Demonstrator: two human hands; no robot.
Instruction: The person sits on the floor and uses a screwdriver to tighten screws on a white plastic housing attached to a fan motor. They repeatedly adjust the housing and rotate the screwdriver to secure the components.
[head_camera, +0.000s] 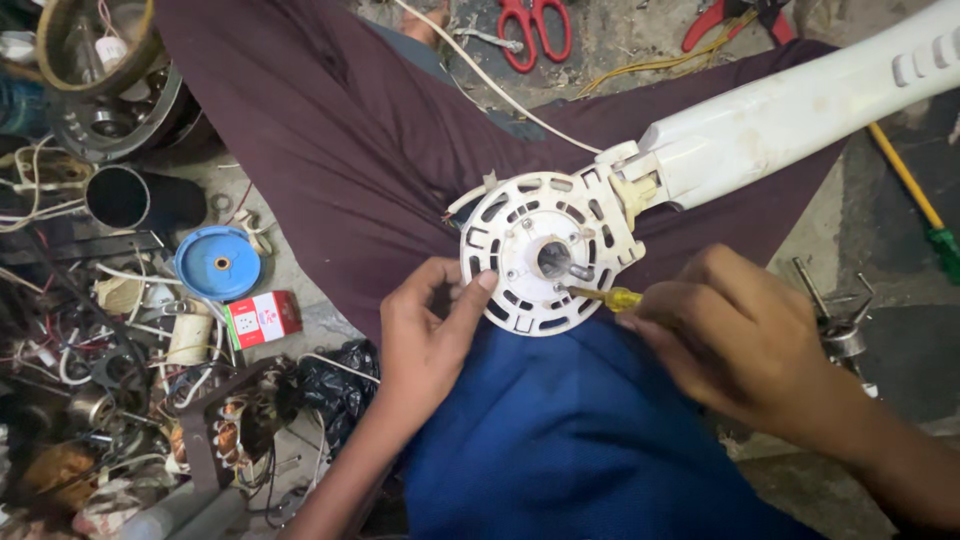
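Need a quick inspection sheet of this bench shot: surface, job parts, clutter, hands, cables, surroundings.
Surface: concrete floor, dusty; work rests on lap cloth.
Job's things: white slotted disc on fan body; screwdriver tip at disc.
Clutter: blue lid, red box, motor windings, black tube.
Grippers: left hand steadies disc edge; right hand grips screwdriver.
Cables: white cord; yellow wires.
Surroundings: red scissors, red pliers on floor.

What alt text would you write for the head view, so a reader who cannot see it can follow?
A person's left hand steadies a round white slotted plastic fan housing on their lap, while the right hand holds a yellow-handled screwdriver to it. Red-handled scissors and a round blue plastic cap lie on the cluttered floor.
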